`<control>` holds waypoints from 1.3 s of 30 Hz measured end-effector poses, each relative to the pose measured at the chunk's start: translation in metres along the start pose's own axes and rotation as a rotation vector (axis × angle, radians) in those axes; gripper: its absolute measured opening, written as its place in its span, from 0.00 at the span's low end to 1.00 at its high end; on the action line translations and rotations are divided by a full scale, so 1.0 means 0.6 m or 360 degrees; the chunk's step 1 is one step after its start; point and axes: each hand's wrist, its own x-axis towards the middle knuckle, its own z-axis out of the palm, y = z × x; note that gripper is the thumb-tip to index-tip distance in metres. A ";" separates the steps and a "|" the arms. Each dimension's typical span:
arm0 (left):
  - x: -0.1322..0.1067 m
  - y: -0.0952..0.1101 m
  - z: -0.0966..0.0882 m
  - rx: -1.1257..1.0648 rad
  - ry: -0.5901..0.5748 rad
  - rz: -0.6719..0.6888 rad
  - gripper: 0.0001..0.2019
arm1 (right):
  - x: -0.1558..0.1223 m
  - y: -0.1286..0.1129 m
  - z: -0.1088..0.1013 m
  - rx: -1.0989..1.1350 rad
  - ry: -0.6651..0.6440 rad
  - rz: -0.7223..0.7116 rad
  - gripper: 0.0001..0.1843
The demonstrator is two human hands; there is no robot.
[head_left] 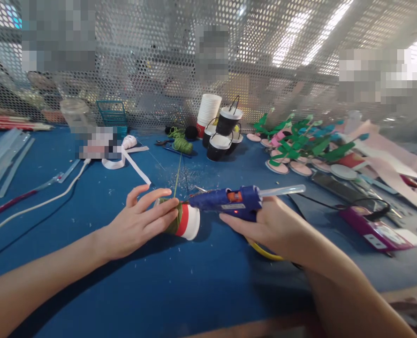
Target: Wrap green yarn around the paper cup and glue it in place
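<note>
My left hand point(148, 218) is closed over a paper cup point(190, 222) lying on its side, white at the rim with a red band. Green yarn wraps part of the cup under my fingers. One strand of it runs taut to the green yarn ball point(182, 144) farther back. In my right hand point(264, 225) is a blue glue gun point(225, 202) with a clear glue stick out of its back end. Its nozzle points left, right at the wound yarn by my left fingertips; whether it touches is hard to make out.
Black buckets point(219, 146) and stacked white cups point(208, 112) stand at the back. Green-leaved craft pieces point(285, 150) on pink discs crowd the right, near a purple power strip point(373, 227). White ribbon point(136, 166) and a pale cable point(65, 190) lie left. A perforated metal screen point(152, 84) rises behind.
</note>
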 end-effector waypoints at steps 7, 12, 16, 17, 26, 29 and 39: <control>-0.004 -0.001 0.002 0.0017 -0.0004 0.0015 0.14 | -0.008 -0.004 -0.001 0.0135 -0.0017 0.0157 0.10; -0.004 0.000 0.004 0.0000 0.0016 -0.0043 0.14 | -0.006 0.006 0.004 0.0048 -0.0096 0.0210 0.11; -0.002 0.001 0.005 -0.0034 0.0027 -0.0083 0.13 | -0.017 0.019 0.002 -0.0317 -0.0057 -0.0182 0.16; -0.002 0.002 0.005 -0.0050 0.0027 -0.0100 0.12 | -0.020 0.021 0.001 -0.0428 -0.0043 -0.0319 0.18; 0.005 0.004 0.005 -0.0106 0.0045 -0.0203 0.13 | -0.039 0.018 0.001 -0.0760 0.0042 -0.0644 0.26; 0.005 0.004 0.004 -0.0133 0.0064 -0.0208 0.12 | -0.037 0.010 0.000 -0.0709 -0.0019 -0.0546 0.22; 0.003 0.005 0.008 -0.0212 0.0075 -0.0282 0.15 | -0.035 -0.002 0.006 -0.0650 -0.0052 -0.0370 0.15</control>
